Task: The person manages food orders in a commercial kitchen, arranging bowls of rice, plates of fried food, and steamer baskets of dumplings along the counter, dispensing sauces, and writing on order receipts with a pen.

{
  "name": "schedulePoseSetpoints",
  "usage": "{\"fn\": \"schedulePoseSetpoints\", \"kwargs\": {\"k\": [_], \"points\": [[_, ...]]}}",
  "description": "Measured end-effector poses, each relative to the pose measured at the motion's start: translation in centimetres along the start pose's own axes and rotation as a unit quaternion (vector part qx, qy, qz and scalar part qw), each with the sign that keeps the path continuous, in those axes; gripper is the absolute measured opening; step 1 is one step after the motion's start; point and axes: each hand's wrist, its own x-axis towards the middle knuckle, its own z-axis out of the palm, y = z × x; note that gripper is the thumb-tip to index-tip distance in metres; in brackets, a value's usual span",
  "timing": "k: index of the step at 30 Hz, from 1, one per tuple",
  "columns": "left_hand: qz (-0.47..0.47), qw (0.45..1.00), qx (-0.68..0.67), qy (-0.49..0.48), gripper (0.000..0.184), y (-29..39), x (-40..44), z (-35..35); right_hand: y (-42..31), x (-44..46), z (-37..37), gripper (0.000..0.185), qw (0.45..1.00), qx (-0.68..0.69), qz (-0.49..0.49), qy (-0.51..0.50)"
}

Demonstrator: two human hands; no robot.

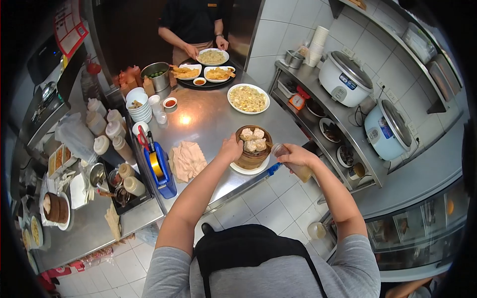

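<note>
A round bamboo steamer (252,160) with several pale dumplings (253,140) in it stands on a white plate (248,172) near the front edge of the steel table. My left hand (231,148) is at the steamer's left side, its fingers against the rim. On the right, my right hand (296,156) is wrapped round a clear bottle (302,173) with yellowish contents, its narrow end tilted up beside the steamer. A plate of fried rice (248,99) lies behind the steamer.
Across the table (206,124), a person's hands hold a plate (212,56) over a black tray with fried food. A folded cloth (187,161), blue container (161,171), bowls and sauce bottles are at left. Rice cookers (345,79) stand on the right shelf.
</note>
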Motion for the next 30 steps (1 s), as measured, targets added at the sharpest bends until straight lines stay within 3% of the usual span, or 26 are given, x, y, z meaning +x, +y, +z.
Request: {"fn": "schedulePoseSetpoints", "kwargs": {"k": [5,9,13,16,23,26,30], "points": [[-0.016,0.999,-0.011,-0.049,0.05,0.5,1.0,-1.3,-2.3,-0.5,1.5,0.05,0.998,0.013,-0.041,-0.046],[-0.064,0.987,-0.089,-0.114,0.041,2.2,0.2,-3.7,-2.7,0.9,2.1,0.05,0.999,0.025,-0.047,-0.007],[-0.046,0.991,-0.096,-0.08,0.035,1.4,1.2,-3.1,-3.4,3.1,0.8,0.059,0.999,0.009,-0.026,0.027],[-0.04,0.993,-0.083,-0.07,0.032,1.7,1.6,-3.2,-3.5,4.8,0.9,0.059,0.996,-0.009,-0.082,0.014],[-0.027,0.996,-0.073,-0.051,0.03,2.3,1.1,-3.5,-1.6,4.1,-2.3,0.055,0.999,0.001,0.001,-0.048],[0.024,0.999,-0.029,-0.004,0.03,1.4,1.9,-2.5,-1.0,2.8,-3.5,0.049,0.996,0.05,-0.051,-0.047],[-0.053,0.99,-0.132,-0.006,0.035,2.7,0.9,-5.2,0.9,2.8,-4.7,0.05,0.979,0.168,-0.111,-0.042]]}}
